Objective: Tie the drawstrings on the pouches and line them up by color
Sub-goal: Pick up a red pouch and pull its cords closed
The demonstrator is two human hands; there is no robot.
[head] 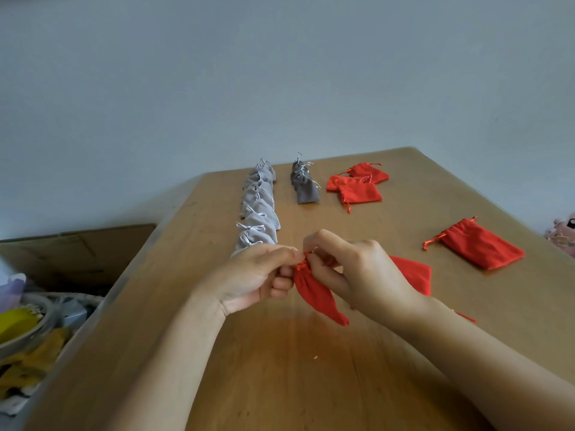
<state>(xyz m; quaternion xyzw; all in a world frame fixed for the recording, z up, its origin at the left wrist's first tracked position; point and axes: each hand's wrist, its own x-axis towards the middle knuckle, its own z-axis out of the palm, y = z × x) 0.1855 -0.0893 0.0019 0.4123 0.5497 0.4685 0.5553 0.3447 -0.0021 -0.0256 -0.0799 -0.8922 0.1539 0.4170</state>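
Note:
Both hands hold a red pouch [314,293] above the wooden table [280,368]. My left hand [258,275] and my right hand [357,269] pinch its red drawstrings at the gathered mouth. A second red pouch [413,273] lies partly hidden behind my right hand. One loose red pouch [480,244] lies flat at the right. A small pile of red pouches [357,183] sits at the back. A row of several light grey pouches [259,206] with tied strings runs away from me. A short row of dark grey pouches [303,181] stands beside it.
A cardboard box [77,253] stands off the table's left edge. Below it lies clutter with a bowl [25,331] holding something yellow. A pink object [563,234] shows at the far right edge. A blank wall rises behind the table.

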